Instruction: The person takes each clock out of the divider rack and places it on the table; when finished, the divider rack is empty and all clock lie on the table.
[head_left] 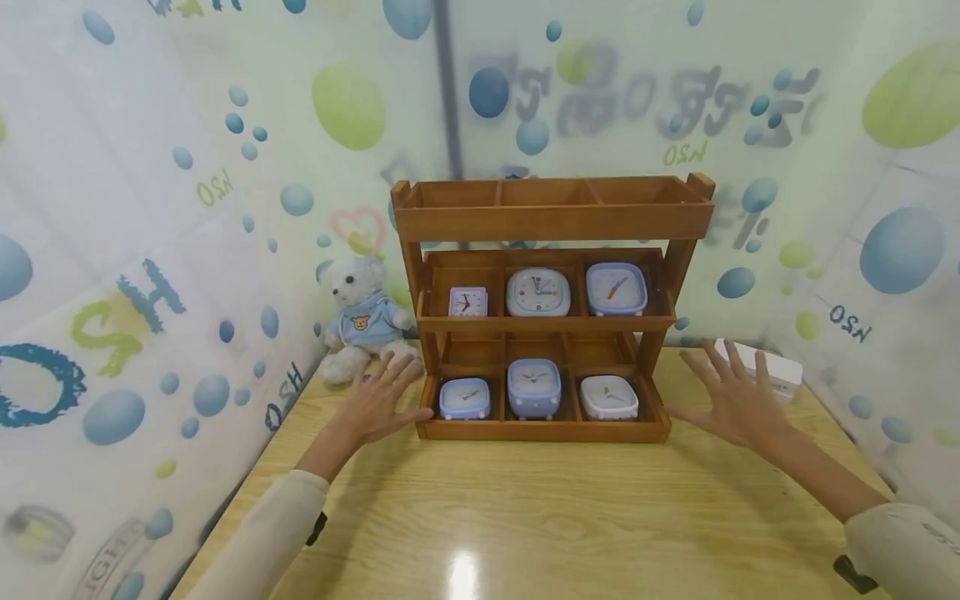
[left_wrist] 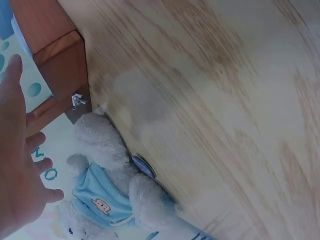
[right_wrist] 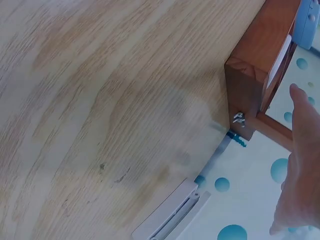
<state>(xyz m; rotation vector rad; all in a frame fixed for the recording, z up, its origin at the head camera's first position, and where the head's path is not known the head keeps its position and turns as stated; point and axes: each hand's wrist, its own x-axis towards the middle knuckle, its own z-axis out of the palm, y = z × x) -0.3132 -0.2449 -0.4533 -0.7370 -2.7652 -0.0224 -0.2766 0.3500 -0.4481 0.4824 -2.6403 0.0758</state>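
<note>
A brown wooden shelf [head_left: 543, 429] with three tiers stands at the table's back, holding several small alarm clocks. On its middle tier are a little square lilac clock [head_left: 468, 302], a rounded pale blue clock [head_left: 538, 292] and a lavender clock [head_left: 617, 288]. The bottom tier holds a blue clock [head_left: 465, 398], a taller blue-grey clock [head_left: 534, 388] and a white clock [head_left: 609, 397]. My left hand [head_left: 380, 398] spreads its fingers beside the shelf's lower left end, thumb right at the corner. On the opposite side, my right hand [head_left: 738, 400] is spread likewise, holding nothing.
A white teddy bear [head_left: 363, 321] in a blue hoodie sits left of the shelf. A white box-like object [head_left: 780, 371] lies at the back right, behind my right hand. Patterned sheets [head_left: 225, 317] hang around the wooden table [head_left: 525, 517]. The shelf's top tier has three compartments.
</note>
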